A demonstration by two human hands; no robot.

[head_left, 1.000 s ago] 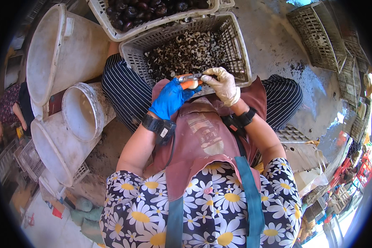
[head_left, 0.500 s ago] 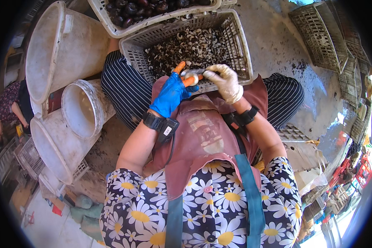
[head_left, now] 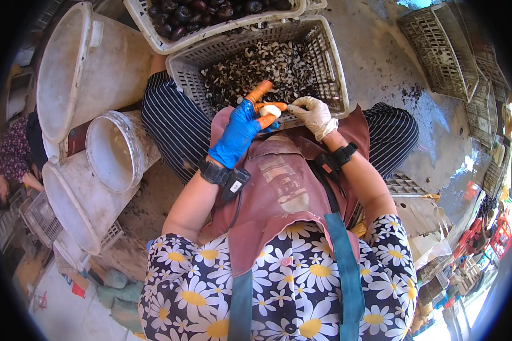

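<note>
My left hand (head_left: pixel 240 129), in a blue glove with orange coverings on the fingers, is closed round a white, peeled water chestnut (head_left: pixel 270 110). Its orange forefinger points up and away from it. Just to the right, my right hand (head_left: pixel 314 117), in a pale glove, has thumb and fingers pinched together, their tips close to the left hand's orange fingertip. What sits in that pinch, if anything, is too small to tell. Both hands are over the near edge of a grimy plastic basket (head_left: pixel 334 74), which holds dark and white peelings (head_left: pixel 261 68).
Beyond it, another basket (head_left: pixel 153 40) holds dark, unpeeled water chestnuts (head_left: pixel 196 14). White tubs (head_left: pixel 68 74) and a bucket (head_left: pixel 111 150) stand at my left. Mesh crates (head_left: pixel 438 51) lean at the far right. A person (head_left: pixel 20 148) bends at the far left.
My left hand has turned, its forefinger now raised and the white water chestnut more exposed. My right hand has shifted slightly right and down, away from the chestnut; the dark sliver between the hands no longer shows.
</note>
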